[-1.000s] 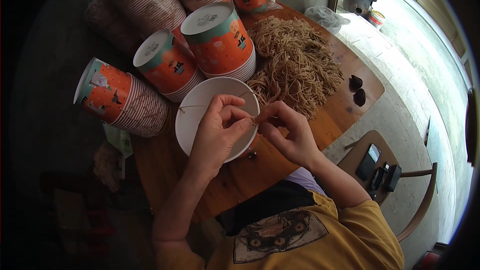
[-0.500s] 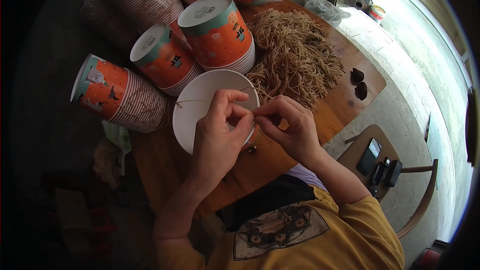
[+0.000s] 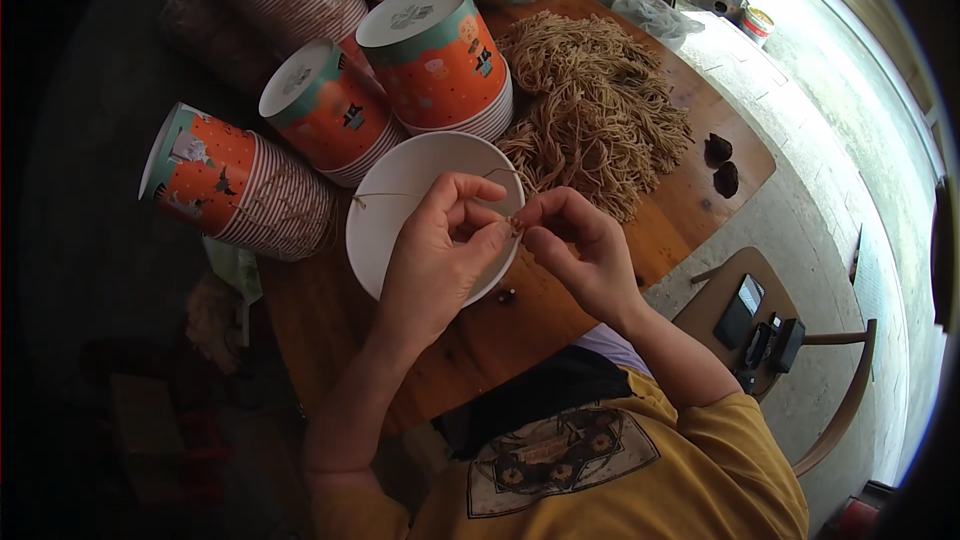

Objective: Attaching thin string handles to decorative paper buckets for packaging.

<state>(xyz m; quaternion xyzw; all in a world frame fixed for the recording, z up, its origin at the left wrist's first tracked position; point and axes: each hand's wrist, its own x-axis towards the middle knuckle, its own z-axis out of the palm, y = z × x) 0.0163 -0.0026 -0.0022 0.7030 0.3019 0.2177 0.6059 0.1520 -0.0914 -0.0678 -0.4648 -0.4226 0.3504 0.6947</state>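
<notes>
Pinching a thin tan string [image 3: 430,194] at one spot, the left hand [image 3: 437,258] and right hand [image 3: 580,250] meet fingertip to fingertip over the near rim of a white paper bowl [image 3: 400,202] on the wooden bench [image 3: 690,202]. Fingers of both hands are closed on the string; its free end runs left across the bowl. Risks, as I judge them: the string slips from the pinch, since so little is held; a tug skids the light bowl toward the bench edge. Heap of cut strings [image 3: 600,105] lies just behind; a loose end could snag there. Stacked orange paper cups [image 3: 440,58] stand close and could topple if nudged.
</notes>
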